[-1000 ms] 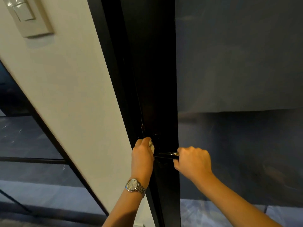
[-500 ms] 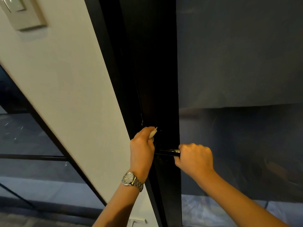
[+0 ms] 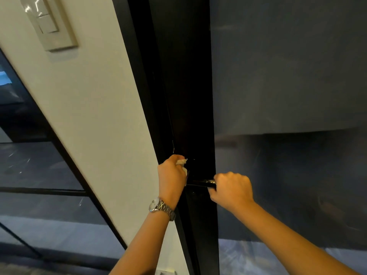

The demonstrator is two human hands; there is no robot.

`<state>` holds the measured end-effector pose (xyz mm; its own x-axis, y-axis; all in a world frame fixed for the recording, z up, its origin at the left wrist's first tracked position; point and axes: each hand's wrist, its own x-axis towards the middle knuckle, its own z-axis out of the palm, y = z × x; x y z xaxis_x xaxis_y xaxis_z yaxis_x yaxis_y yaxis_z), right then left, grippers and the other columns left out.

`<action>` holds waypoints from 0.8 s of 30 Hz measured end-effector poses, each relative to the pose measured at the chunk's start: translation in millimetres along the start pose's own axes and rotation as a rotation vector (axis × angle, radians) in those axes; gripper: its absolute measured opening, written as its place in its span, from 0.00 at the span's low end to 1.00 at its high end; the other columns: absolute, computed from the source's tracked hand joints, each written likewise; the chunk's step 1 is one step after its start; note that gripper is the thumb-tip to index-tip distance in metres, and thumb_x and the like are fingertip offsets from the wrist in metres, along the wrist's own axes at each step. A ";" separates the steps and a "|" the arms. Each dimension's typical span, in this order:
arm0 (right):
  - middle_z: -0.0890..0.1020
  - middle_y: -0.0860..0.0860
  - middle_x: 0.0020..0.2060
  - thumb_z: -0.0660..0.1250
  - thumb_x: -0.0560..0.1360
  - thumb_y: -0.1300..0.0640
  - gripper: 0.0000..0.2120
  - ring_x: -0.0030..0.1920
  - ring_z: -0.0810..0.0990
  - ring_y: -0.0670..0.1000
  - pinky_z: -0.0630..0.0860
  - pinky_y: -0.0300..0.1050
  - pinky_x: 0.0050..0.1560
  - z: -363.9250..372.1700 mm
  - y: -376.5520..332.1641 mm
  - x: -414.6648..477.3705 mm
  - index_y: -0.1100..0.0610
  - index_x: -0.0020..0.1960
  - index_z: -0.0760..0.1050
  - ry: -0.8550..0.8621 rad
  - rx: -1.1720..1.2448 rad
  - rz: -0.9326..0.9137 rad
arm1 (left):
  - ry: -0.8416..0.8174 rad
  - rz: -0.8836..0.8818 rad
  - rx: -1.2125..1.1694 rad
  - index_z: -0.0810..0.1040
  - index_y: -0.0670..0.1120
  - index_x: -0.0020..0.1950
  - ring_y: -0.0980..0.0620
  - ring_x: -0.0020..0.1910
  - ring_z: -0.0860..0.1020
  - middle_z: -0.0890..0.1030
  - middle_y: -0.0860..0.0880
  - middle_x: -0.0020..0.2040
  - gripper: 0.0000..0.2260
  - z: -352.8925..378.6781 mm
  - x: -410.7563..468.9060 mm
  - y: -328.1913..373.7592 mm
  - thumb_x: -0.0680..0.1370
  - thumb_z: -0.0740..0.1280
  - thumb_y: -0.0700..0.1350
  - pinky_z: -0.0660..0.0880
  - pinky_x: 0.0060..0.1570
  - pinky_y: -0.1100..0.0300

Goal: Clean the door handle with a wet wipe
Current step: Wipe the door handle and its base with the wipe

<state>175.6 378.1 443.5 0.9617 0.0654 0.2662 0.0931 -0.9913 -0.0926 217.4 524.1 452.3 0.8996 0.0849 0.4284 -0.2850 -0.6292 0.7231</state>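
- Cream wall (image 3: 89, 116) fills the left-centre of my view, with a pale switch plate (image 3: 49, 22) at the upper left and a dark glazed partition (image 3: 29, 165) with black bars at the lower left.
- Down the middle of the frame runs the black door (image 3: 178, 76), seen edge-on. Its dark, faintly reflective glass panel (image 3: 278, 76) takes up the whole right side.
- I see the door handle (image 3: 204, 183) just below centre: a glossy black bar, with only a short stretch visible.
- Its long axis lies close to level across the frame. It runs from the door's dark stile on the left out towards the right, and the right end is hidden inside a fist.
- The right hand (image 3: 231, 190) comes up from the lower right. It is curled tight round the bar, knuckles towards me.
- The left hand (image 3: 171, 179) rises from the bottom centre, with a metal watch (image 3: 158, 206) on the wrist.
- Its fingers are curled round the wet wipe (image 3: 181, 162), a small white wad that shows at the top and along the right side of the fist.
- That fist sits against the door's edge, just left of the handle's inner end and slightly above it.
- I cannot tell whether the wipe touches the bar itself or only the black surface beside it.
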 end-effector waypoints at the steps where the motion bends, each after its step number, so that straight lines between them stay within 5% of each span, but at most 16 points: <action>1: 0.82 0.52 0.43 0.60 0.75 0.48 0.12 0.44 0.80 0.54 0.65 0.41 0.34 -1.9 0.0 -0.7 0.55 0.49 0.77 -0.002 0.016 0.001 | -0.019 -0.004 0.004 0.77 0.38 0.56 0.59 0.27 0.71 0.81 0.40 0.44 0.11 -1.6 -0.2 2.9 0.78 0.59 0.34 0.69 0.25 0.77; 6: 0.79 0.49 0.38 0.64 0.71 0.44 0.13 0.37 0.75 0.51 0.63 0.40 0.28 -8.9 4.4 0.8 0.54 0.45 0.72 -0.113 0.191 -0.020 | -0.086 -0.012 -0.061 0.78 0.44 0.57 0.60 0.28 0.72 0.79 0.48 0.40 0.12 -20.1 -11.4 4.2 0.79 0.58 0.37 0.67 0.26 0.77; 11: 0.74 0.47 0.56 0.73 0.68 0.47 0.31 0.56 0.75 0.47 0.71 0.38 0.54 -38.2 7.7 6.3 0.52 0.67 0.67 -0.220 0.937 0.059 | -0.194 0.081 -0.181 0.79 0.51 0.53 0.57 0.41 0.78 0.81 0.53 0.47 0.12 -50.6 -1.3 34.5 0.77 0.61 0.39 0.75 0.40 0.69; 15: 0.82 0.56 0.54 0.71 0.72 0.55 0.16 0.55 0.80 0.55 0.76 0.48 0.55 -58.5 2.2 4.6 0.59 0.58 0.76 -0.125 1.237 0.083 | -0.315 0.166 -0.261 0.79 0.50 0.51 0.53 0.38 0.80 0.80 0.53 0.43 0.07 -55.8 5.4 66.8 0.73 0.69 0.42 0.78 0.35 0.67; 19: 0.82 0.60 0.49 0.65 0.75 0.62 0.11 0.50 0.80 0.57 0.76 0.48 0.49 -69.7 12.7 -1.9 0.65 0.55 0.77 0.003 1.599 0.329 | -0.298 0.166 -0.259 0.80 0.47 0.49 0.58 0.37 0.78 0.81 0.52 0.41 0.05 -59.6 10.7 65.4 0.74 0.68 0.42 0.76 0.35 0.70; 21: 0.80 0.56 0.46 0.61 0.75 0.63 0.10 0.45 0.78 0.53 0.73 0.47 0.45 -71.3 21.7 -6.3 0.60 0.54 0.77 0.147 1.600 0.452 | -0.239 0.182 -0.140 0.80 0.47 0.53 0.59 0.38 0.78 0.81 0.51 0.46 0.07 -59.7 10.3 53.0 0.76 0.65 0.42 0.77 0.41 0.71; 24: 0.78 0.55 0.47 0.59 0.75 0.64 0.10 0.41 0.75 0.51 0.70 0.43 0.36 -63.2 29.8 -14.2 0.60 0.56 0.72 0.320 1.193 0.512 | -0.137 0.260 0.066 0.74 0.47 0.63 0.51 0.49 0.79 0.78 0.47 0.59 0.13 -58.3 6.9 32.1 0.79 0.60 0.41 0.74 0.52 0.68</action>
<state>148.4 340.4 497.6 0.8687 -0.4733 0.1464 0.0675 -0.1798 -0.9814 195.1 549.6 510.0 0.8372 -0.1879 0.5136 -0.4931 -0.6656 0.5602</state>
